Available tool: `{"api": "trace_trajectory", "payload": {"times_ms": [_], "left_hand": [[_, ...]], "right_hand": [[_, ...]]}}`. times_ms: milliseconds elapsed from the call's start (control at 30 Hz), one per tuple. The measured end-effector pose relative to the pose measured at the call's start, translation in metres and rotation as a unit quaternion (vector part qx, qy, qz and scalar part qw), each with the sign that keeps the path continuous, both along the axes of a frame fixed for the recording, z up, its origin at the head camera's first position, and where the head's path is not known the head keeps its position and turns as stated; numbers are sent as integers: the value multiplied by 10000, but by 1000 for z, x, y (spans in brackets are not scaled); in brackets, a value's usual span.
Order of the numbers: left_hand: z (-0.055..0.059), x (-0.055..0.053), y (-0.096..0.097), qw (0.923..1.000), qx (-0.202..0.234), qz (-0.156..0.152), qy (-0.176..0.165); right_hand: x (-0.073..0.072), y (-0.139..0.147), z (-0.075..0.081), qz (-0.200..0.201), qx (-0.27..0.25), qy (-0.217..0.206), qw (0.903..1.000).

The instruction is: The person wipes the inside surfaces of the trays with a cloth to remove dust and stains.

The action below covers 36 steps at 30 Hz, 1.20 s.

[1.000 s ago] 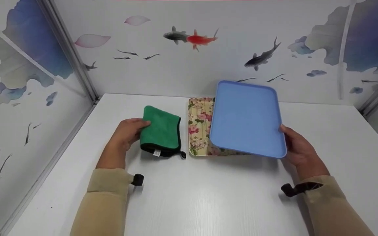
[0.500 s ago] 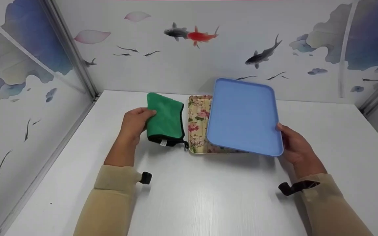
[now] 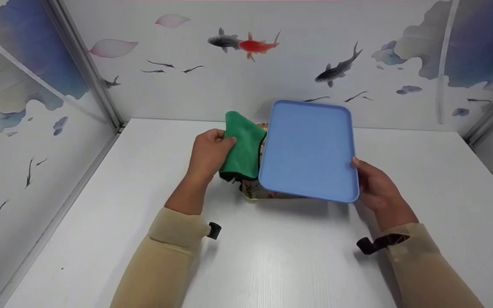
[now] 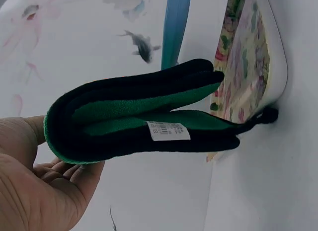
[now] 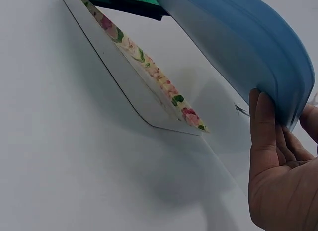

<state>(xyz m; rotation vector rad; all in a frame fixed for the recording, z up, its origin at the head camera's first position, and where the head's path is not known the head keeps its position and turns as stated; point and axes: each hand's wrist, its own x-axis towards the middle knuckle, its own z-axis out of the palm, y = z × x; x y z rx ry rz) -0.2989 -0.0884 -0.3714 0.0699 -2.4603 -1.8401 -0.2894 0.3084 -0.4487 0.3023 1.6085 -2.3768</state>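
Observation:
My left hand (image 3: 209,155) pinches a folded green cloth (image 3: 243,147) with black edging, thumb on its upper face. In the left wrist view the cloth's folded layers and a white label (image 4: 168,131) show from the side. My right hand (image 3: 377,186) grips the right edge of a blue tray (image 3: 308,149), thumb on top and fingers beneath. The tray is held tilted above a floral-patterned tray (image 3: 268,194), which lies on the table and is mostly hidden in the head view. The cloth hangs over the floral tray's left side, right beside the blue tray's left edge.
The white table (image 3: 246,256) runs back to a white wall (image 3: 152,98) painted with fish and leaves. A second painted wall (image 3: 19,149) stands along the left. Black cameras sit at both wrists, below beige sleeves (image 3: 165,252).
My left hand has carried the green cloth to the right and away from me, over the floral tray's left part. The blue tray has shifted slightly left in my right hand.

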Motion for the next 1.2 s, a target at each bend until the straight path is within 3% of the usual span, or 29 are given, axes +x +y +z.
{"api": "trace_trajectory", "payload": {"times_ms": [267, 433, 600, 900, 1033, 1200], "left_hand": [[6, 6, 37, 9961, -736, -406, 282], [6, 10, 54, 9845, -1564, -511, 607], [2, 10, 68, 9586, -2620, -748, 826], [-9, 13, 86, 8985, -4054, -977, 1372], [-14, 15, 91, 8830, -4329, -1077, 1456], [-19, 19, 98, 8748, -4475, -1176, 1438]], "right_hand": [[2, -7, 3, -103, -98, 53, 9999], [2, -6, 5, -185, -288, 139, 9993], [5, -5, 9, -382, -158, 214, 9989], [11, -15, 20, -796, -692, 66, 9944], [12, -18, 23, -923, -668, 10, 9935], [12, -22, 24, -961, -684, -39, 9930]]}}
